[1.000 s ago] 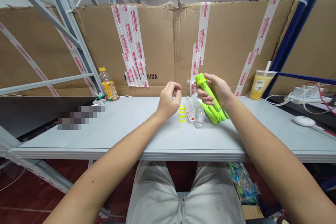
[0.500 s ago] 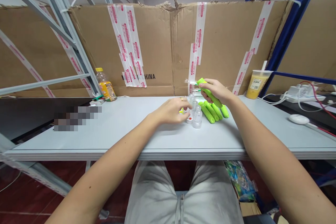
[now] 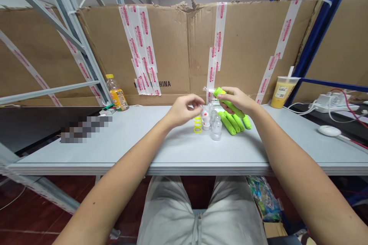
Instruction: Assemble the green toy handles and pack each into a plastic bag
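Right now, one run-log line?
left hand: fingertips at clear piece, grip unclear | right hand: holds green tube, tilted | table: yellow rings, clear bottles, other green tubes

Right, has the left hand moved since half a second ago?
Yes: against the cardboard wall, the left hand has moved leftward and upward in view, uncovering yellow rings.

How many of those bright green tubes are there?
5 in sight: one green tube in the right hand, and four lying on the table below it, three close together and a fourth just to their right. Others may be hidden.
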`<state>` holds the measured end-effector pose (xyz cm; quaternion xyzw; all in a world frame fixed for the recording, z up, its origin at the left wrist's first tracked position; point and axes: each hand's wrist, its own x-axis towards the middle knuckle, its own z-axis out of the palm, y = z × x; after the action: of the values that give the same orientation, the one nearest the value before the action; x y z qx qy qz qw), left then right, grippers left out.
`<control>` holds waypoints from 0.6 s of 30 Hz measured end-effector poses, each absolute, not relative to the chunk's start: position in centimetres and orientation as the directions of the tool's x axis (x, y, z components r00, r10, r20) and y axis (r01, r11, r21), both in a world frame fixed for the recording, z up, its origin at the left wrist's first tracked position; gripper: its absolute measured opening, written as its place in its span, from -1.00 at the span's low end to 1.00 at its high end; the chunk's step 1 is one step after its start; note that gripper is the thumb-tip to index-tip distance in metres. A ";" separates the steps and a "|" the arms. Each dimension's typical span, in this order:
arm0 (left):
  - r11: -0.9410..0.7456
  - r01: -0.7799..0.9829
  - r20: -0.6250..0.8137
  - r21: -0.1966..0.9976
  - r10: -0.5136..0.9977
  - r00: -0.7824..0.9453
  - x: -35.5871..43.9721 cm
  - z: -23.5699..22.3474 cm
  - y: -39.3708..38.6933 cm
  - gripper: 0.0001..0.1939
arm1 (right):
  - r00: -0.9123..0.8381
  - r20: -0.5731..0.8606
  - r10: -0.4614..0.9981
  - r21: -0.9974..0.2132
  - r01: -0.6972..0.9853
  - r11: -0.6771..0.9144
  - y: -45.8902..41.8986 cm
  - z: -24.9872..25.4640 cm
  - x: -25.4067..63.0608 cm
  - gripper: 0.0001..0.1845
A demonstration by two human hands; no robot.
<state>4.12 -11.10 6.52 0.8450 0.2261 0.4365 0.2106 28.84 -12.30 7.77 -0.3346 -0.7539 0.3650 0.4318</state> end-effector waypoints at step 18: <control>-0.680 -0.215 0.712 0.701 0.685 0.155 5.7 6.2 -10.9 -0.60 | -0.497 0.332 0.802 -0.768 0.352 0.536 -12.9 7.8 28.0 -0.70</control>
<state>5.71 -10.90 6.23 0.6696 0.1754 0.6258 0.3596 27.98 -12.94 7.82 -0.3590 -0.8032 0.3213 0.3503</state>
